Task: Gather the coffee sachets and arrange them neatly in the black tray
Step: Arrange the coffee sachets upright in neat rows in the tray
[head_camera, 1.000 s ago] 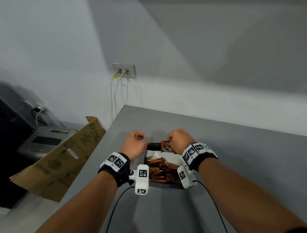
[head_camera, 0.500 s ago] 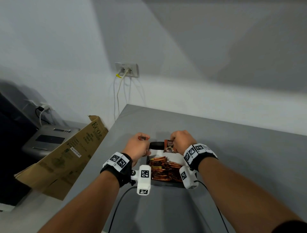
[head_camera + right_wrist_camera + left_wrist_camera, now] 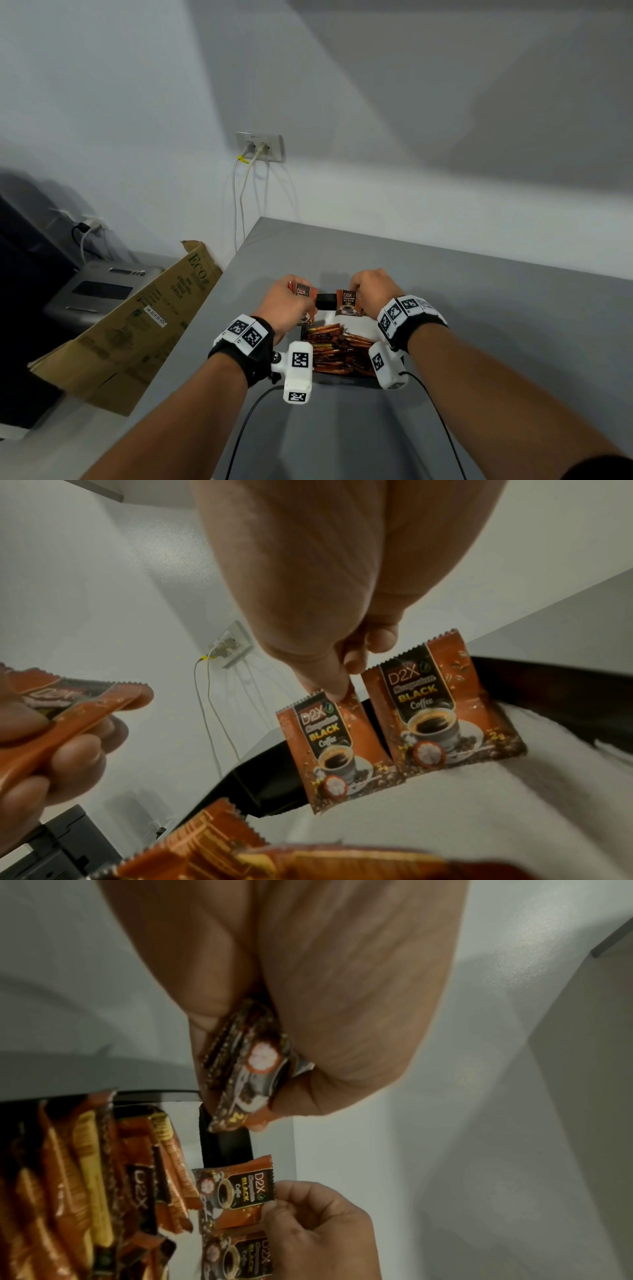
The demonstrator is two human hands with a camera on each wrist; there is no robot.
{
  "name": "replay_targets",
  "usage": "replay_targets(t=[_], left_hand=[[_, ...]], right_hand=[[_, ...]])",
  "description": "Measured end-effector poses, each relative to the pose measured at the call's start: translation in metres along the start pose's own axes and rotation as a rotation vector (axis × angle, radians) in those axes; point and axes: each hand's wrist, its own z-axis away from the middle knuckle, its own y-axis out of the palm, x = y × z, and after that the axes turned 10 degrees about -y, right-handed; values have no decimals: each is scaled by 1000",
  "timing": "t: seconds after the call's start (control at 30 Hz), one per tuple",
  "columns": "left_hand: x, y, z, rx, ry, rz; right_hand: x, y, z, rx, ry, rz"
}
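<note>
A black tray (image 3: pixel 324 301) with a white liner (image 3: pixel 479 804) sits on the grey table between my hands. Long orange stick sachets (image 3: pixel 337 349) fill its near part. My left hand (image 3: pixel 298 303) hovers over the tray's far left corner and grips a small stack of D2X black coffee sachets (image 3: pixel 255 1069). My right hand (image 3: pixel 349 674) pinches the top edge of one D2X sachet (image 3: pixel 325 750), which stands upright at the tray's far wall. A second D2X sachet (image 3: pixel 441 715) stands right beside it.
A folded cardboard box (image 3: pixel 137 329) leans off the table's left edge, beside a grey printer (image 3: pixel 99 291). A wall socket (image 3: pixel 260 145) with white cables is behind. Black cables (image 3: pixel 246 421) trail from my wrist cameras across the near table.
My left hand has moved toward the tray and turned, so the printed face of its sachets now shows. My right hand holds its sachet more upright at the far wall.
</note>
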Motion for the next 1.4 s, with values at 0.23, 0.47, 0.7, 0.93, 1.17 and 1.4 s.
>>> replay_targets(t=[0.23,0.47,0.7,0.93,1.17,1.4], left_hand=[[4,-1,-1,-2,43,1],[3,6,-3,24,124,29],[10,-12,-14,-174,21,44],[20,-24,-15,-164,-5,62],[21,-27,-16,-130,-24,71],[17,-25,-12,-124,-29,73]], right_hand=[[3,-3,1,-32,5,-47],[54,-34,13,20,-190,-441],[47,-22,-6,-59,-132,-252],[48,7,-17,15,-101,-15],[43,16,-24,59,-61,34],[44,13,-23,47,-52,32]])
